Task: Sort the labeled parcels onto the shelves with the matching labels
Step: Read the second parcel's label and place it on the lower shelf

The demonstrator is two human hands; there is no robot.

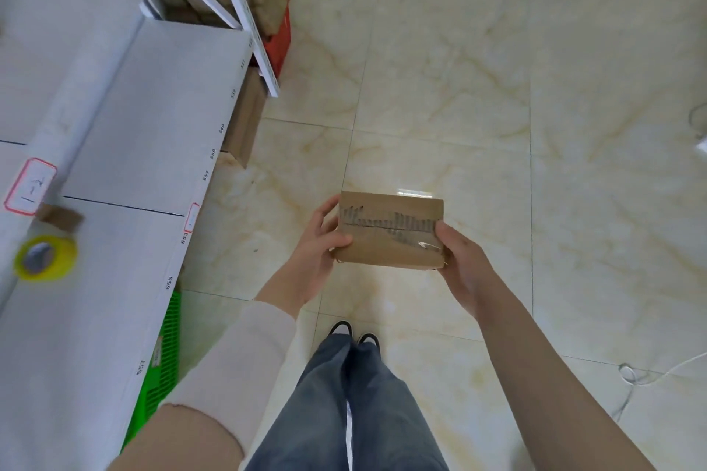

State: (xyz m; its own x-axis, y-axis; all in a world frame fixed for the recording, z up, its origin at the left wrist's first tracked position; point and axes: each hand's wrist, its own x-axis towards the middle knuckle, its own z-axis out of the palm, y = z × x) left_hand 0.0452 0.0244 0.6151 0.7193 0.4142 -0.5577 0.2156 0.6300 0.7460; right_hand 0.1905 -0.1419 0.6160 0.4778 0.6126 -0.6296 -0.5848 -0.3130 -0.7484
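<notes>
Both hands, the left hand (319, 241) and right hand (461, 260), have their fingers clasped on the ends of a small cardboard parcel (390, 231) held over the floor, right of the white shelf (153, 118), whose "1-2" label (30, 185) should be checked against the parcel's blurred marking before placing.

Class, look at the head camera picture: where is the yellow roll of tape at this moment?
The yellow roll of tape lies at the left edge of the head view, on the white shelf, just below a red-bordered label and a small brown box.
</notes>
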